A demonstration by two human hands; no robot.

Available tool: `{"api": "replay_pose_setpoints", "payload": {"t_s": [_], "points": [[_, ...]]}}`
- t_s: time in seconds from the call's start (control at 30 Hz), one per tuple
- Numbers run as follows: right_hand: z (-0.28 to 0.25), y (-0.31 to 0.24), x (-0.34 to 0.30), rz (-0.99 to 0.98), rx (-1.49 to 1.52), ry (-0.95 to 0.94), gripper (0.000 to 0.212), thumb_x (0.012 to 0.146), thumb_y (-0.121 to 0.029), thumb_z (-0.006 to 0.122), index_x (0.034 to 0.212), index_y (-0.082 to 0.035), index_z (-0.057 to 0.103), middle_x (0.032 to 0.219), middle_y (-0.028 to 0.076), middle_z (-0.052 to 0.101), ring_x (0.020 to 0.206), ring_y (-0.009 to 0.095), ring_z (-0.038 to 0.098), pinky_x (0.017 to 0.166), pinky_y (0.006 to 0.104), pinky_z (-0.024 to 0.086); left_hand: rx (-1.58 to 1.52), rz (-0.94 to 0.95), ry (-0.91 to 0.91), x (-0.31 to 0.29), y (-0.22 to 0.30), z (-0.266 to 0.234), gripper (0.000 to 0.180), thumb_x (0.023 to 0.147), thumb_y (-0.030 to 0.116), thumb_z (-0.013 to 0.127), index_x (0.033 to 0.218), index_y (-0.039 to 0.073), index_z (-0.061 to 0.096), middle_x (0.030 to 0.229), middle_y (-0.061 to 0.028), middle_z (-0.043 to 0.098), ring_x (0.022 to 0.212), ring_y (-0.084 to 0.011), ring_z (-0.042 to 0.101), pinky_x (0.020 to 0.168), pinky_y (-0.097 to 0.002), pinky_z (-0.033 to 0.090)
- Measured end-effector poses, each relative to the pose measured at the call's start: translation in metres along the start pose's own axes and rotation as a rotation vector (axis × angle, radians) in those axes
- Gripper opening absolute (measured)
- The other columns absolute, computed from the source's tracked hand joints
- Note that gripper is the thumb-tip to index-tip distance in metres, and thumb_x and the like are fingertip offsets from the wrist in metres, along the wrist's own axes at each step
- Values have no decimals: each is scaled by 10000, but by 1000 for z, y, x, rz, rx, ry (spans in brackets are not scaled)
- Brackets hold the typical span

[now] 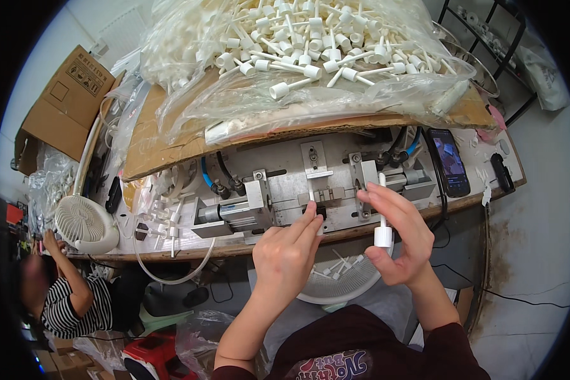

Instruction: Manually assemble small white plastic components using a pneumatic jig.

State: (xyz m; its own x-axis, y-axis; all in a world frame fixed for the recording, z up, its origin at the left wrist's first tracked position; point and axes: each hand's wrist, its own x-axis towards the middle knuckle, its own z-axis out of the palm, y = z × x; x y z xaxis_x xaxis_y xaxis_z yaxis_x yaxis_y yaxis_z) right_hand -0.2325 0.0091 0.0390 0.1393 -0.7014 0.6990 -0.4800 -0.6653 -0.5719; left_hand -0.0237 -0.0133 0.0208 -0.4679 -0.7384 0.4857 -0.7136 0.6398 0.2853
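A white stemmed cap (383, 237) is upright in my right hand (402, 237), its ribbed cap low near the thumb and its thin stem pointing up along the fingers. My left hand (286, 256) reaches into the middle of a metal clamping fixture (323, 197), its fingers pressed together at a white stem (311, 192). Those fingers hide most of that piece. On either side of the fixture's middle stand a left metal cylinder block (240, 209) and a right one (386, 177), with air hoses behind them.
Above the bench, a cardboard sheet (164, 142) bears a heap of white stemmed caps (297, 50) in clear plastic. A white basket (342, 291) with several pieces sits below the bench edge. A phone (448, 161) lies right, a fan (87, 223) left. Another person (76, 297) sits at far left.
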Motion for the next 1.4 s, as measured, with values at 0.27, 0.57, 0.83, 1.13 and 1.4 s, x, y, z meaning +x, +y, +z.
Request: {"api": "replay_pose_setpoints", "payload": {"t_s": [0.27, 0.57, 0.83, 1.13, 1.4], "points": [[11, 4, -9, 24, -46, 10, 365, 684, -62, 850, 988, 6, 661, 1173, 204, 642, 875, 251, 681, 724, 321, 570, 3, 9, -55, 6, -1, 1, 245, 756, 87, 740, 991, 23, 725, 1120, -84, 711, 564, -146, 637, 521, -263, 475], [17, -9, -17, 151, -68, -24, 305, 709, -37, 810, 990, -18, 693, 955, 96, 635, 776, 218, 645, 640, 302, 545, -49, -8, -3, 1, -6, 7, 235, 758, 94, 741, 987, 39, 731, 1136, -63, 708, 525, -160, 613, 514, -264, 475], [33, -2, -8, -8, -218, -158, 282, 732, -41, 699, 1005, 15, 648, 1178, 157, 659, 810, 212, 679, 676, 325, 542, -270, -25, -202, -24, 4, -16, 259, 731, 145, 791, 974, 77, 730, 1043, -34, 725, 606, -200, 643, 549, -301, 502], [56, -3, 3, -89, -536, -387, 198, 716, -96, 656, 895, -16, 635, 1185, 173, 684, 488, 114, 551, 495, 242, 412, -438, -31, -408, -69, 12, 10, 289, 777, 258, 774, 987, 72, 708, 996, -36, 707, 687, -221, 676, 610, -313, 537], [56, -1, 5, -93, -609, -399, 121, 701, -118, 636, 800, -64, 592, 1162, 169, 693, 442, 139, 550, 484, 247, 453, -680, -18, -45, -53, 16, -3, 175, 749, 105, 793, 884, 17, 725, 792, -76, 735, 651, -197, 694, 571, -291, 512]]}}
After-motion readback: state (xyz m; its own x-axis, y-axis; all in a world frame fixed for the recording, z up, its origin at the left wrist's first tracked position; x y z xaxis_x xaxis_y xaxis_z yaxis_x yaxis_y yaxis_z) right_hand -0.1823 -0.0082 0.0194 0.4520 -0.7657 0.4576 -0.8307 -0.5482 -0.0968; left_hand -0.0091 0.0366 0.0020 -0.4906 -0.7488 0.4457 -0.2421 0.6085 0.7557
